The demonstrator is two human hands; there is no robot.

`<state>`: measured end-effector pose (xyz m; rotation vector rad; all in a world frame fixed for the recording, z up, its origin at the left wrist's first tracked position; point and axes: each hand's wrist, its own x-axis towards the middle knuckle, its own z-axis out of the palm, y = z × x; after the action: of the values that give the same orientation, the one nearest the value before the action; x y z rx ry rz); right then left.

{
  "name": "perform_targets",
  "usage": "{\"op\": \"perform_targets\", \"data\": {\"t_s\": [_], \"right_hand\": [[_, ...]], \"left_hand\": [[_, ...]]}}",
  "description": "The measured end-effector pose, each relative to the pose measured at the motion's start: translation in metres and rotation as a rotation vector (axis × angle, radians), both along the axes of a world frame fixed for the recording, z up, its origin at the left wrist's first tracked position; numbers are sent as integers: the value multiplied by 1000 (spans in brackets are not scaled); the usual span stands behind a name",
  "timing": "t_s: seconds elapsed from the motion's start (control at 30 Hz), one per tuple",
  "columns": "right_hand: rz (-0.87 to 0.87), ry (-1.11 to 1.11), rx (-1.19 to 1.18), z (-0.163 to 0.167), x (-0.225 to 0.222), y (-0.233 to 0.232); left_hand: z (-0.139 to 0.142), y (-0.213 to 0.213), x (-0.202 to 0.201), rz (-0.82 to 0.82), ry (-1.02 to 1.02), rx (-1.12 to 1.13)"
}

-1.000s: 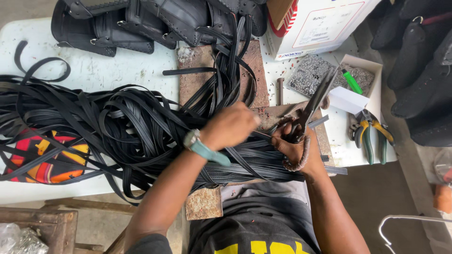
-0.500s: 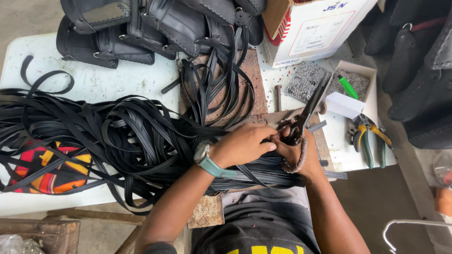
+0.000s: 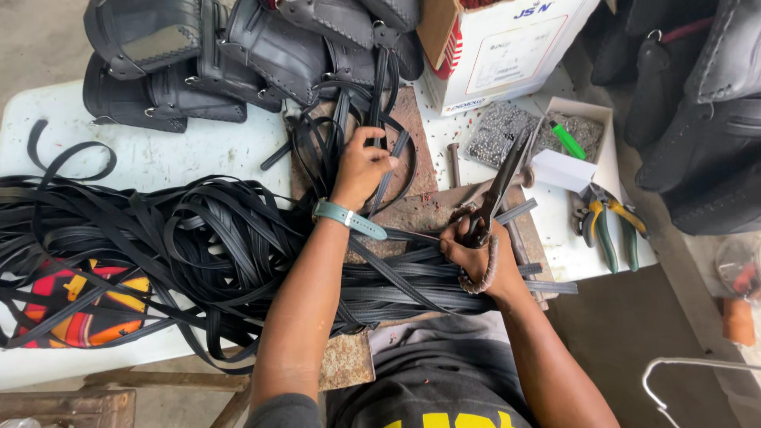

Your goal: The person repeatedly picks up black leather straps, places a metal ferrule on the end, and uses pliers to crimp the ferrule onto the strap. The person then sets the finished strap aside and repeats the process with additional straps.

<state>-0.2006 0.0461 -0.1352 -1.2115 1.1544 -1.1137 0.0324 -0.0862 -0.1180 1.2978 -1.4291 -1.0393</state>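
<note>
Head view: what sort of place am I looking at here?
Probably a small leather-goods workshop. A big tangle of black straps covers the white table, finished black bags are piled at the back, the right hand holds large scissors, and pliers lie nearby.

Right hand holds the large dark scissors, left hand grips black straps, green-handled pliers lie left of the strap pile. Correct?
Not quite. In the head view the green-handled pliers lie to the right, on the white table beyond the right hand holding the large dark scissors. The left hand does grip black straps.
</note>
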Motion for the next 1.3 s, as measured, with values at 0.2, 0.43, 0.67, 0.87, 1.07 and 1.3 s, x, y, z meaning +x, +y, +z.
{"op": "perform_targets", "data": {"t_s": [0.2, 0.43, 0.67, 0.87, 1.07, 1.3], "right_hand": [[17, -35, -31, -1, -2, -6], [-54, 238, -225, 34, -30, -18], [-24, -65, -164, 38, -26, -3], [125, -155, -71, 7, 13, 4], [115, -20, -92, -4, 17, 5], [80, -23, -43, -3, 20, 4]], "left_hand": [[31, 18, -5, 65, -371, -89], [63, 122, -70, -361, -369, -269], [53, 110, -71, -92, 13, -206], [71, 85, -75, 32, 356, -152], [70, 91, -79, 113, 257, -206], [73, 93, -79, 112, 222, -172]]}}
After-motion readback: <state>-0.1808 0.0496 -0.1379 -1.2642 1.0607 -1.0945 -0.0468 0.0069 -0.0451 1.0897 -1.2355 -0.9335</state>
